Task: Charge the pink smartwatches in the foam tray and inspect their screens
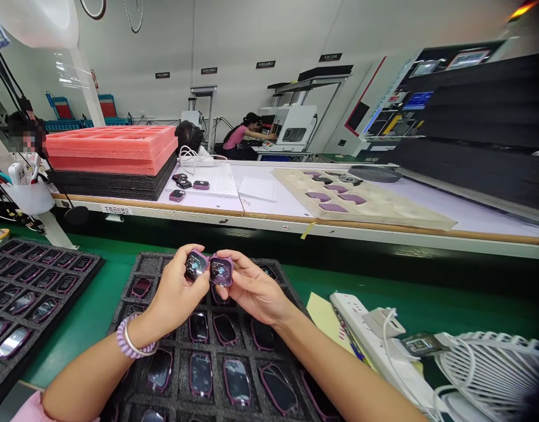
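My left hand [180, 288] grips a purple-cased smartwatch [196, 265] with its screen lit. Side by side with it, a second purple smartwatch [220, 271], also lit, is pinched in my right hand [257, 288]. The two watches are close together, screens towards me; I cannot tell whether they touch. Below both hands lies a black foam tray [181, 404] whose compartments hold several more purple-framed watches, such as the watch [201, 374] near the middle. Part of the tray is hidden under my forearms.
Another black foam tray [87, 278] of watches lies at left. At right are a white power strip [361, 322] and a white slatted fan guard [493, 369]. On the shelf stand pink foam trays [111, 152], loose watches [178, 195] and a beige tray [383, 214]. A person [240, 136] works behind.
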{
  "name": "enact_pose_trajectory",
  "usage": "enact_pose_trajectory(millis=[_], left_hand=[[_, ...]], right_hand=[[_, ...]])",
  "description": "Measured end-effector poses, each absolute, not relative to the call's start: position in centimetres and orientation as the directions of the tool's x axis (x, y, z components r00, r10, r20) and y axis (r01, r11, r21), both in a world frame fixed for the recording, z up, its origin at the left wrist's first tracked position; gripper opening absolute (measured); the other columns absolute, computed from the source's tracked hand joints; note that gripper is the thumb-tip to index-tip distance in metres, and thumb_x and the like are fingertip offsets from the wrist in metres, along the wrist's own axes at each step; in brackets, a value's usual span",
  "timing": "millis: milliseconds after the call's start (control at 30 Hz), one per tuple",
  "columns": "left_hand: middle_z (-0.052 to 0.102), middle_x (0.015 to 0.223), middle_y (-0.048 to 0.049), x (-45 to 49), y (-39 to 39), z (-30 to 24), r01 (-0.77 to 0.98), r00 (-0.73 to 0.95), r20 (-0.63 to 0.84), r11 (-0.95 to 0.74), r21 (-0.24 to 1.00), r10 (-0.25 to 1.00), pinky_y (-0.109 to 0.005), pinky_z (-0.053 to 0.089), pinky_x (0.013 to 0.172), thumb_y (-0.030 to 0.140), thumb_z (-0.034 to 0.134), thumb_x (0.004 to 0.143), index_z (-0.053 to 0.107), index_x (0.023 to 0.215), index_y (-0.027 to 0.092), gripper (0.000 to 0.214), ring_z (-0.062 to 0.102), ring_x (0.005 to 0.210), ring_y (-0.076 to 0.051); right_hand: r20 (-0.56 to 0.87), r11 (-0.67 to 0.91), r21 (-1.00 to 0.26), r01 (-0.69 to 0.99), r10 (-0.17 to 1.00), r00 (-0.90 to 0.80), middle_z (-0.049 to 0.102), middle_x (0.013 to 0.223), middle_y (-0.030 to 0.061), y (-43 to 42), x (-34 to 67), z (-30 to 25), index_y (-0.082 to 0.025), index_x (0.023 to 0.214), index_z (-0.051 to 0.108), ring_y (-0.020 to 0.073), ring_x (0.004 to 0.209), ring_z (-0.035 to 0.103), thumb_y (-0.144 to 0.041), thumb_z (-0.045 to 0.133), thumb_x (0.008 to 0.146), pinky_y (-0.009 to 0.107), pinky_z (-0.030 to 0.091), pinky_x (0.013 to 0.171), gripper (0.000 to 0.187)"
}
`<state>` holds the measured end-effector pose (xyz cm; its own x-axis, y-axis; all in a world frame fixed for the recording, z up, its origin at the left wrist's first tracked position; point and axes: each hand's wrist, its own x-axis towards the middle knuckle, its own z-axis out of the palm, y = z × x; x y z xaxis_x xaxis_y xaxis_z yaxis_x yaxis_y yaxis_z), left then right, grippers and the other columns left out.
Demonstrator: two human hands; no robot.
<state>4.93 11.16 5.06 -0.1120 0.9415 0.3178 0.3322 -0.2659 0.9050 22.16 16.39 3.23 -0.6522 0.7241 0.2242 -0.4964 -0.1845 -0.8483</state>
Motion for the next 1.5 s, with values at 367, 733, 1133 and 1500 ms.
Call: enact_pose_trajectory(millis=[367, 733, 1133, 1500], left_hand=[[0.063, 0.095, -0.0032, 5.0, 11.2, 5.0, 0.325, -0.106, 0.313, -0.265, 0.908, 0.944, -0.022, 0.047, 0.064, 0.032, 0.060, 0.084, 0.055, 0.120, 0.020, 0.038, 0.058, 0.076, -0.013], [0.061, 0.093, -0.0025, 5.1, 11.0, 5.3, 0.343, -0.109, 0.292, -0.240, 0.908, 0.950, -0.023, 0.045, 0.063, 0.032, 0.059, 0.083, 0.055, 0.119, 0.019, 0.039, 0.055, 0.073, -0.012], [0.062, 0.095, -0.0014, 4.9, 11.3, 4.9, 0.308, -0.106, 0.286, -0.242, 0.920, 0.952, -0.024, 0.044, 0.066, 0.032, 0.062, 0.084, 0.056, 0.120, 0.021, 0.038, 0.055, 0.075, -0.012], [0.062, 0.086, -0.0010, 4.8, 12.8, 5.3, -0.306, 0.009, -0.157, 0.152, 0.940, 0.988, -0.021, 0.039, 0.050, 0.036, 0.071, 0.078, 0.047, 0.135, 0.015, 0.065, 0.052, 0.051, -0.007]], right_hand=[[0.259, -0.191, -0.829, -0.526, 0.702, -0.663, 0.063, 0.094, 0.0010, 16.4, 22.3, 3.2, -0.028, 0.115, 0.072, 0.0150, 0.068, 0.061, -0.039, 0.088, 0.084, 0.027, 0.049, 0.067, 0.036], [0.323, -0.176, -0.814, -0.553, 0.655, -0.683, 0.062, 0.095, 0.0004, 16.7, 22.2, 2.8, -0.030, 0.118, 0.073, 0.0126, 0.071, 0.062, -0.036, 0.083, 0.090, 0.025, 0.049, 0.069, 0.030], [0.321, -0.186, -0.809, -0.557, 0.655, -0.685, 0.063, 0.096, 0.0004, 16.6, 22.2, 3.0, -0.030, 0.118, 0.073, 0.0129, 0.072, 0.062, -0.034, 0.083, 0.091, 0.024, 0.050, 0.069, 0.029], [-0.016, -0.402, -0.795, -0.455, 0.763, -0.647, 0.069, 0.100, 0.0044, 18.8, 22.8, 2.6, -0.025, 0.119, 0.068, 0.0185, 0.076, 0.066, -0.044, 0.089, 0.077, 0.027, 0.052, 0.068, 0.051]])
